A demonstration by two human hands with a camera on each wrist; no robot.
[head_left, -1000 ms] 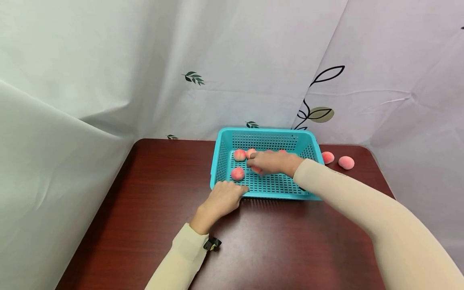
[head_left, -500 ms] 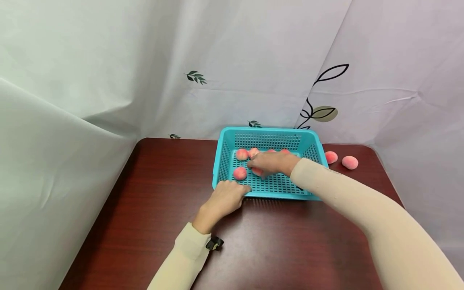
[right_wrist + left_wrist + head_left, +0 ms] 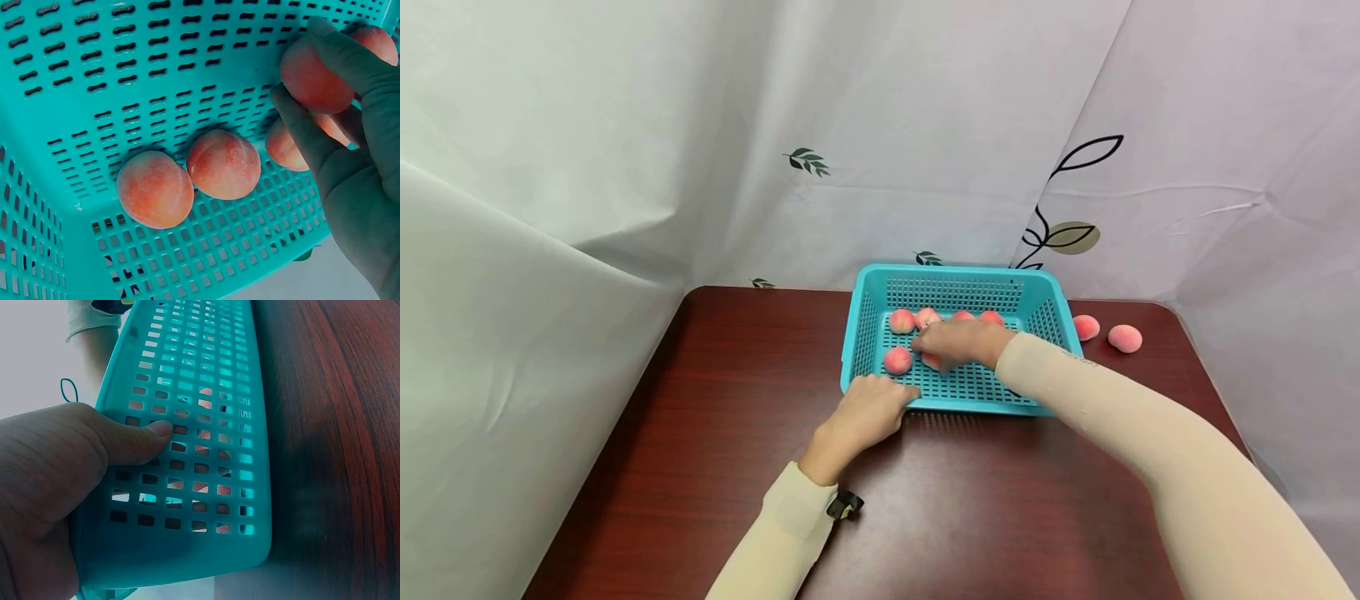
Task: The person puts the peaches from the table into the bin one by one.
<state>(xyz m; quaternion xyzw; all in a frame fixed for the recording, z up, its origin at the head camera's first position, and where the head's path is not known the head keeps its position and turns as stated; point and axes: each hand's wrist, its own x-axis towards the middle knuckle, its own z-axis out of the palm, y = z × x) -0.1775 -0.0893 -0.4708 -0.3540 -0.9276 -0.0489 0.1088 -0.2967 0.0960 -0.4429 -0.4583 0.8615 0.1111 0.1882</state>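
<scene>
A turquoise plastic basket stands on the table against the back cloth, with several pink-red peaches inside. My left hand grips its front rim near the left corner; in the left wrist view the thumb presses on the perforated outer wall. Inside the basket, my right hand holds a peach between thumb and fingers, low over the floor. One loose peach lies just left of that hand. Others, including a peach at the left end, sit in a row along the back wall.
Two more peaches, a nearer one and one beside the basket, lie on the dark red-brown table to the right. Pale cloth with leaf prints hangs behind and at both sides.
The whole head view has shifted slightly, so everything appears a little further right. Both hands keep about the same places, the right still at its peach and the left at the rim.
</scene>
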